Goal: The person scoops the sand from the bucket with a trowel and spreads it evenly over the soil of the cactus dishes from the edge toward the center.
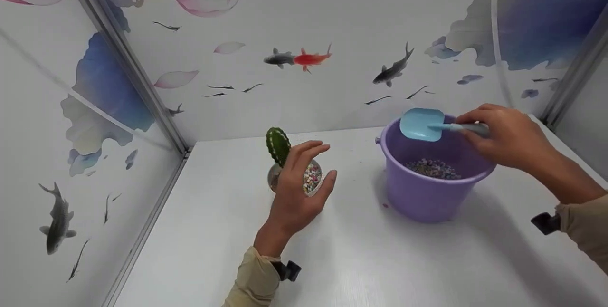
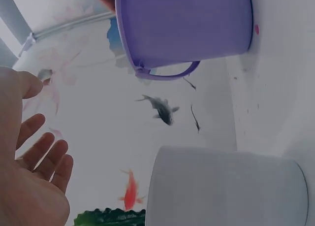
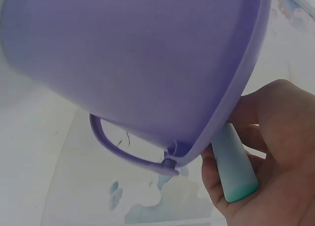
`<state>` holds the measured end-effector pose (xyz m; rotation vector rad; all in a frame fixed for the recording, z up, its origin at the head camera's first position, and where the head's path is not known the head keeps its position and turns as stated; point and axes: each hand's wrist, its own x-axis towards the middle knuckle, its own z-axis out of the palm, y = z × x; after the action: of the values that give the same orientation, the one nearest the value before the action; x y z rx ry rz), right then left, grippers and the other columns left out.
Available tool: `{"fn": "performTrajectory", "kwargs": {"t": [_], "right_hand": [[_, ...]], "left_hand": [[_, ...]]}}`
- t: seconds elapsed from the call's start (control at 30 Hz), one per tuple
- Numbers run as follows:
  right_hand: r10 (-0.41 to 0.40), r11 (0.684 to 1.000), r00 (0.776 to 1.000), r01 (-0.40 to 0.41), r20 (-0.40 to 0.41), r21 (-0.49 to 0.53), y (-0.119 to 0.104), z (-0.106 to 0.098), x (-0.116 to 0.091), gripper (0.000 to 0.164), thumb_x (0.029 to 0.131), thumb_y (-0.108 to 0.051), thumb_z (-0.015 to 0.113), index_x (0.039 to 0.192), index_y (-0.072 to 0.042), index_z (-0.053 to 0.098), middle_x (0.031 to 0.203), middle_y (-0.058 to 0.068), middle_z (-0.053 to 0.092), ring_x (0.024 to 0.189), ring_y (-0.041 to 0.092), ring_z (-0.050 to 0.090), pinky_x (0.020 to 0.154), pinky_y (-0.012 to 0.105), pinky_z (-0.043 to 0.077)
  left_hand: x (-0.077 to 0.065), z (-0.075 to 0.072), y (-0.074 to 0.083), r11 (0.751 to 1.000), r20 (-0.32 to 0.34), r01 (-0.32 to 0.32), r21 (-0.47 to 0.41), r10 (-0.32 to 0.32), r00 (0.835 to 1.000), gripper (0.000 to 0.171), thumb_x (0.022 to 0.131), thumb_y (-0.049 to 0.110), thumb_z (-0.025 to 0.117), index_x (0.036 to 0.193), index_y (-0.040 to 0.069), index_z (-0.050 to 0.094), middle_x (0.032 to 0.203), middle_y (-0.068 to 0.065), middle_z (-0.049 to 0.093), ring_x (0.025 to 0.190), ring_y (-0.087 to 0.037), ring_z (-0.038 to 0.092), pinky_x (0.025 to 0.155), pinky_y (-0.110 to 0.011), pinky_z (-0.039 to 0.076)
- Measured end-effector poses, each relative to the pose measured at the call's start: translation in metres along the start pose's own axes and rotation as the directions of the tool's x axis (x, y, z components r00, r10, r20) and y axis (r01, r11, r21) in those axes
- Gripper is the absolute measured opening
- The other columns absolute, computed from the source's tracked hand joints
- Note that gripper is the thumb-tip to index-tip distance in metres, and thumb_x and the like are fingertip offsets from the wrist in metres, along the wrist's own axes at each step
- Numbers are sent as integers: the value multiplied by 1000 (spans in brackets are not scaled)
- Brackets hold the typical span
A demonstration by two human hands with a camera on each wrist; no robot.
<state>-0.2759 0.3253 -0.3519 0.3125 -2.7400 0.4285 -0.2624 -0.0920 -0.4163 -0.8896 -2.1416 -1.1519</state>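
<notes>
My right hand (image 1: 510, 136) grips the grey handle of a small light-blue shovel (image 1: 422, 124) above the rim of a purple bucket (image 1: 427, 200). The blade looks bare. Small multicoloured pebbles (image 1: 433, 168) lie at the bottom of the bucket. My left hand (image 1: 297, 193) is raised beside a potted cactus (image 1: 278, 145), fingers loosely spread and holding nothing. The pot (image 2: 226, 186) is white, with colourful pebbles (image 1: 312, 177) around the plant. In the head view the left hand hides much of the pot. The right wrist view shows fingers wrapped around the shovel handle (image 3: 235, 162).
The white table (image 1: 351, 259) carries the pot and bucket, and a few stray pebbles (image 1: 385, 206) lie near the bucket. White panels printed with fish (image 1: 311, 58) stand behind and at the left. The bucket's purple carrying handle (image 3: 128, 154) hangs down its side.
</notes>
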Motion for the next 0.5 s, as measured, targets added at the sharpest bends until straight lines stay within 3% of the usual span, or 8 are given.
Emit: {"fn": "performTrajectory", "kwargs": {"t": [0.33,0.5], "right_hand": [[-37,995,984,52,172,-87,0,5,6,28,91,-5,75,118,-10,83,111,10,75,97,30,69,72,52,60],[-84,984,972,116,221,-136,0,8,11,31,85,0,77,114,-10,84,113,11,75,107,35,67,76,58,61]], "left_hand": [[10,40,5,998,97,1,-65,5,995,46,108,34,68,152,23,58,151,5,55,138,-10,56,116,-34,54],[14,62,5,993,155,10,-114,8,988,47,108,35,68,152,23,57,148,4,57,130,-12,61,113,-30,56]]}}
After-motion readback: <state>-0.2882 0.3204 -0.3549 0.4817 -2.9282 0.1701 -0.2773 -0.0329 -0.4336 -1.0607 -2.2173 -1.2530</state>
